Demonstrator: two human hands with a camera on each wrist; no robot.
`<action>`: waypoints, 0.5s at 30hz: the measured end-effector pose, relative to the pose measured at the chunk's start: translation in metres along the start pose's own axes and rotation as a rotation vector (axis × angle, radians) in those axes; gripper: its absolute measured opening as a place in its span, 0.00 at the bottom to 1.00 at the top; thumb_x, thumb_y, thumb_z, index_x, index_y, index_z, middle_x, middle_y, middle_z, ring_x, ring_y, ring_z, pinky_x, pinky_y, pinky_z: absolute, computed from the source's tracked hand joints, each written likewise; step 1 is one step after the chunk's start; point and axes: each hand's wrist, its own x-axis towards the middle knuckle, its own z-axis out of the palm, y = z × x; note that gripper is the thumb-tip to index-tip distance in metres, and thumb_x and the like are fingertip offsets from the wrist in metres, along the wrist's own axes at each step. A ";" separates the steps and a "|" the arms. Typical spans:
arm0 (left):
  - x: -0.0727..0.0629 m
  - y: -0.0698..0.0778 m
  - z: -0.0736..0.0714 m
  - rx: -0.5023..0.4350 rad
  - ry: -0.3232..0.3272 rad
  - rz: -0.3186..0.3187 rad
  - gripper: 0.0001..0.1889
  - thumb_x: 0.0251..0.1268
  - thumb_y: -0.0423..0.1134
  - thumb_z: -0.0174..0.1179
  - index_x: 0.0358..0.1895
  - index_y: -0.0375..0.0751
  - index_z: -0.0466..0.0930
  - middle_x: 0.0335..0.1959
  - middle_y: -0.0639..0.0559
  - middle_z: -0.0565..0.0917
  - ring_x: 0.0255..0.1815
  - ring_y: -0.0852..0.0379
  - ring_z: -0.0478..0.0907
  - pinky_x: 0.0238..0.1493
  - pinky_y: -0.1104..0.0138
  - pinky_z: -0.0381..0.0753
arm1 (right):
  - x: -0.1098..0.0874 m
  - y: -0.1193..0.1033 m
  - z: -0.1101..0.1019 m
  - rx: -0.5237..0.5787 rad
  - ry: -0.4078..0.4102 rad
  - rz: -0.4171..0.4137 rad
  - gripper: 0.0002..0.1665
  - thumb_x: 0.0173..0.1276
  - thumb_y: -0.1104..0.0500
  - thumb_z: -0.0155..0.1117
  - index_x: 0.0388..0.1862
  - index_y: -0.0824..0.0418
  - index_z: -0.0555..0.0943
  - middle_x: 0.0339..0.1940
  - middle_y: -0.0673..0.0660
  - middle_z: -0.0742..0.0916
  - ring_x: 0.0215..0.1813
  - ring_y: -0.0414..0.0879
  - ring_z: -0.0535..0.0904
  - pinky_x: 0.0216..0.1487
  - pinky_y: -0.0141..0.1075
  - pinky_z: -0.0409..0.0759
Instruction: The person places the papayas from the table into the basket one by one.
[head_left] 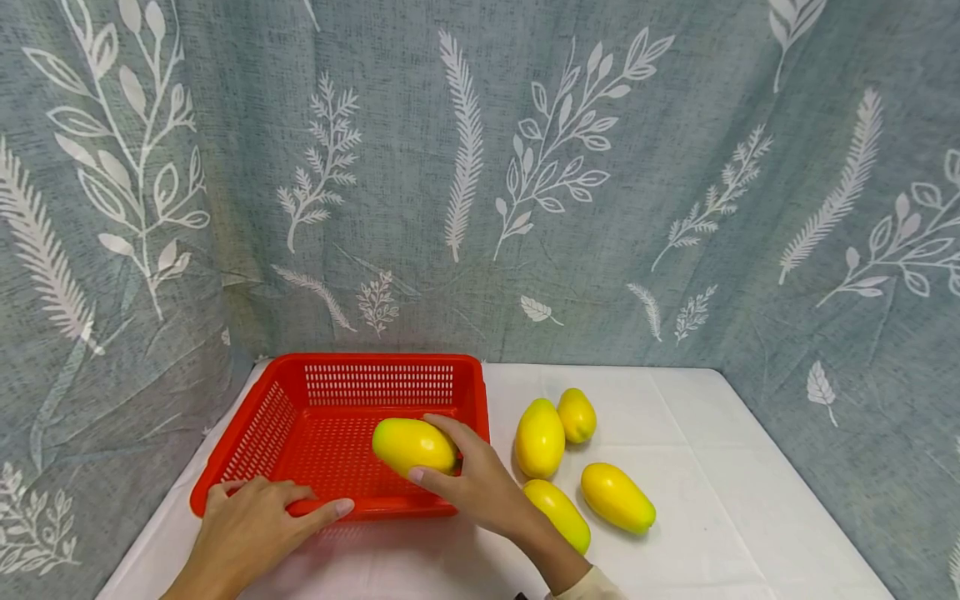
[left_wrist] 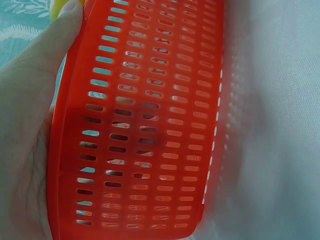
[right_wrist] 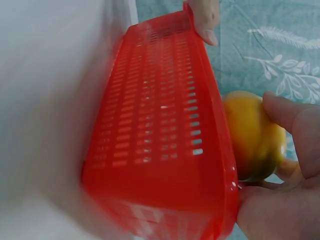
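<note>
A red plastic basket [head_left: 337, 361] with slotted walls stands on the left of the table. My left hand [head_left: 258, 521] grips its near rim at the left, thumb outside and fingers over the edge; in the left wrist view that hand [left_wrist: 25, 125] lies along the rim of the basket [left_wrist: 135, 195]. My right hand [head_left: 480, 479] holds a yellow mango [head_left: 412, 446] with a greenish tip over the basket's right part. In the right wrist view the mango [right_wrist: 252, 135] sits between thumb and fingers, just beyond the basket's rim.
Several more mangoes lie right of the basket: a large one [head_left: 540, 437], a small one [head_left: 577, 415], one [head_left: 618, 497] farther right, and one [head_left: 558, 512] partly behind my right forearm. A white cloth [head_left: 720, 500] covers the table. Patterned blue-grey curtains [head_left: 405, 167] hang behind and beside it.
</note>
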 end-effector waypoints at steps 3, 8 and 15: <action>0.000 0.000 -0.001 0.010 0.003 0.006 0.48 0.58 0.86 0.52 0.49 0.43 0.92 0.46 0.41 0.91 0.52 0.32 0.83 0.54 0.30 0.64 | 0.005 0.000 0.006 -0.007 0.009 -0.016 0.38 0.74 0.43 0.71 0.79 0.43 0.70 0.68 0.45 0.81 0.59 0.42 0.79 0.62 0.39 0.80; -0.002 -0.001 -0.001 0.014 0.016 0.015 0.47 0.59 0.86 0.51 0.49 0.44 0.93 0.46 0.43 0.91 0.52 0.33 0.83 0.53 0.30 0.64 | 0.015 -0.004 0.015 -0.059 0.014 -0.024 0.39 0.73 0.43 0.71 0.79 0.46 0.71 0.69 0.46 0.81 0.58 0.41 0.78 0.61 0.39 0.79; -0.001 0.000 -0.001 0.014 0.010 0.014 0.46 0.59 0.86 0.51 0.48 0.45 0.93 0.45 0.43 0.91 0.51 0.33 0.83 0.52 0.31 0.65 | 0.030 -0.008 0.029 -0.073 0.006 -0.030 0.38 0.72 0.45 0.72 0.78 0.49 0.72 0.66 0.47 0.82 0.55 0.38 0.78 0.56 0.34 0.80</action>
